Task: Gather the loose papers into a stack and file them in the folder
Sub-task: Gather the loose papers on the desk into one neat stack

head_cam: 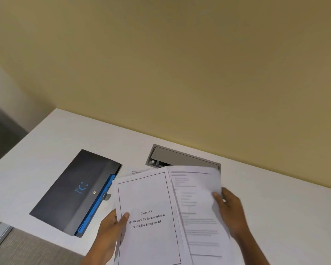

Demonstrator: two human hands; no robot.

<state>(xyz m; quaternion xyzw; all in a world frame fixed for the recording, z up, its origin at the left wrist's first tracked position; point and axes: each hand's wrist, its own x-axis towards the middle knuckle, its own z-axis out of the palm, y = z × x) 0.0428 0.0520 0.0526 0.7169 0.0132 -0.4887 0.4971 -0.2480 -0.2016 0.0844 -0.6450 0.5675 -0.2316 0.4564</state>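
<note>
Papers [161, 217] fill the near foreground, held above the white desk [46, 150] between two bare hands. On the left, the left hand [111, 228] pinches the near edge of a bordered title sheet [147, 207], thumb on top of the page beside the printed words "Chapter 3", fingers hidden beneath. On the right, the right hand [230, 211] grips the right edge of a text-covered sheet [197, 207], which is blurred; its thumb lies on the upper face and the other fingers curl behind. The two sheets overlap along the middle, the title sheet on top, and they are fanned rather than squared. Another page corner [137, 172] peeks out just beyond them, flat on the desk. To the left, just beside the papers, lies the dark folder [73, 190], closed, with a blue smile mark and blue inner edge showing along its right side. Farther back, a grey cable hatch [182, 157] is set into the desk near the beige wall [180, 64]
</note>
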